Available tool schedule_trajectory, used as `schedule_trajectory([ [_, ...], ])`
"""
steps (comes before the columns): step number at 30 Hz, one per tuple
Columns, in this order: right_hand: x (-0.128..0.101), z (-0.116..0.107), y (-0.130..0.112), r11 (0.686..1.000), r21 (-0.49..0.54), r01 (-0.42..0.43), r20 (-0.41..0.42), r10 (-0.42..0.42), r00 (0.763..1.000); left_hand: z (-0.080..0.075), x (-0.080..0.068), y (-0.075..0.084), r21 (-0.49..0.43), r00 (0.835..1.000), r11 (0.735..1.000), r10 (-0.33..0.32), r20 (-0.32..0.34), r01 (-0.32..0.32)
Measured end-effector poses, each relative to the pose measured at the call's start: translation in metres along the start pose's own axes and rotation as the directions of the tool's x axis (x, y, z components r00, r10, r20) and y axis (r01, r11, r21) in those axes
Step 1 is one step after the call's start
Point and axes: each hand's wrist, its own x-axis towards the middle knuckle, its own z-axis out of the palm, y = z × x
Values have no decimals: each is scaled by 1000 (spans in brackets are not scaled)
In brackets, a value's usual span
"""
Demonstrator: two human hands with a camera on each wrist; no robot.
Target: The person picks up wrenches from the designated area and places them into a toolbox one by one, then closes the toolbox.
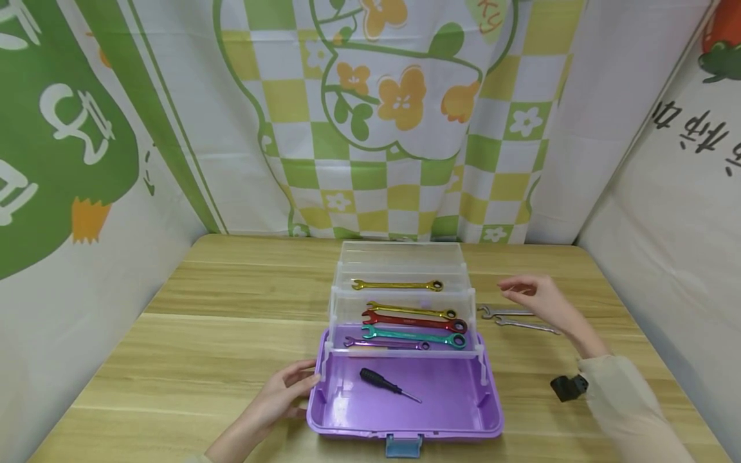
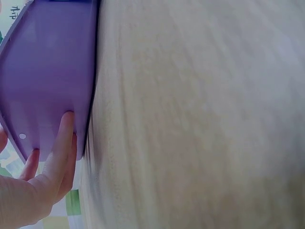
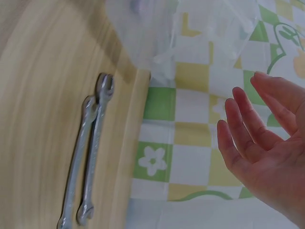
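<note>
Lower left of centre in the head view, the left hand (image 1: pixel 283 392) lies flat on the wooden table (image 1: pixel 191 334), fingers straight and pressed against the left wall of the purple toolbox (image 1: pixel 347 411); the left wrist view shows those fingers (image 2: pixel 61 143) touching the purple side. Inside the box's bottom tray lies a black screwdriver (image 1: pixel 386 384). Above it, the clear tiers carry coloured wrenches: purple (image 1: pixel 386 344), teal (image 1: pixel 413 336), red (image 1: pixel 413 321), gold (image 1: pixel 411 311), and another gold one (image 1: pixel 397 285) on the top tier. Right of the box, two silver wrenches (image 1: pixel 515 318) lie side by side on the table. Over them hovers the right hand (image 1: pixel 535 297), fingers spread loose, holding nothing.
</note>
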Motion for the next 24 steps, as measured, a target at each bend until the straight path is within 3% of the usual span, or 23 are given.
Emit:
schedule_trajectory([
  [4, -4, -3, 11, 999, -25, 28, 10, -28, 1000, 1, 0, 0, -1, 1000, 1000, -2, 0, 2],
  [17, -14, -5, 48, 993, -117, -16, 84, 26, 996, 0, -1, 1, 12, 1000, 1000, -7, 3, 7],
  [24, -13, 0, 68, 989, -143, 45, 110, -30, 993, 0, -1, 1, 1, 1000, 1000, -13, 3, 13],
])
